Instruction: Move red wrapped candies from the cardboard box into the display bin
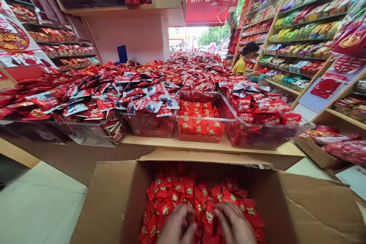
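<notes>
An open cardboard box [114, 194] holds many small red packets [188, 190] with gold characters. Inside it, my left hand [178, 224] is over the packets with its fingers curled, and what it may hold is hidden. My right hand [236, 223] reaches in beside it, fingers apart, its tips at the edge of a red packet [209, 216] between the two hands. Beyond the box, a clear plastic bin [206, 133] holds similar red packets in neat rows, below its rim.
Clear bins heaped with red and white packets [151, 99] line the wooden display [171, 144]. Another full bin [257, 137] stands right of the middle one. Stocked shelves [305, 38] rise at the right, where a person in yellow [239, 65] is farther back. Tiled floor [42, 198] shows at left.
</notes>
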Demonstrator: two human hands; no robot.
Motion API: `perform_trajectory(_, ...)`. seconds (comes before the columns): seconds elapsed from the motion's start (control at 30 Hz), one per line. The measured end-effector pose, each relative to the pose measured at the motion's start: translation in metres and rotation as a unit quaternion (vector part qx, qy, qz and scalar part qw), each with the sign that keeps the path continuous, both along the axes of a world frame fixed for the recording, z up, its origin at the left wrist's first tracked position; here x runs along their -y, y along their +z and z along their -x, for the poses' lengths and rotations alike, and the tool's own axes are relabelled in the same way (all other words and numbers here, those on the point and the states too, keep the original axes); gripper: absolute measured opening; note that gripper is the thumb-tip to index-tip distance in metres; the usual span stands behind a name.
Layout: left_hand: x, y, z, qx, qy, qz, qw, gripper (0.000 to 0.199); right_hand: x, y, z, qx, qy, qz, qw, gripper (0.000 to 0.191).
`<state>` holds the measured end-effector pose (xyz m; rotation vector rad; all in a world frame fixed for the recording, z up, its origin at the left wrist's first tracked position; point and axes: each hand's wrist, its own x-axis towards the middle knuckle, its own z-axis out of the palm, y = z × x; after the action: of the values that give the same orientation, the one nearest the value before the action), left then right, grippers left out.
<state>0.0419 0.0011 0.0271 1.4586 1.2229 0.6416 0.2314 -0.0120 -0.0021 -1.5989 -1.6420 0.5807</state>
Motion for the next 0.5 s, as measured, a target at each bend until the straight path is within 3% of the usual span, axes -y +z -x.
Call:
perform_trajectory(0.07,-0.004,0.007,-0.003,0.072,0.044,0.001,0.996,0.034,0.001,0.014,0.002,-0.115,-0.016,0.046,0.992,0.021)
perform_trajectory(0.17,-0.007,0.02,-0.012,0.212,0.073,0.102,0.969,0.044,0.002,0.027,0.011,-0.272,-0.026,0.081,0.958,0.024)
perform_trajectory(0.23,-0.008,0.028,-0.017,0.262,0.089,0.145,0.95,0.039,0.002,0.034,0.02,-0.356,-0.042,0.071,0.931,0.023)
perform_trajectory(0.37,-0.007,0.043,-0.022,0.291,0.105,0.112,0.944,0.025,0.003,0.048,0.037,-0.467,-0.096,0.057,0.877,0.025)
perform_trajectory(0.5,-0.006,0.053,-0.021,0.29,0.124,0.109,0.943,0.016,0.003,0.057,0.039,-0.478,-0.097,0.067,0.87,0.02)
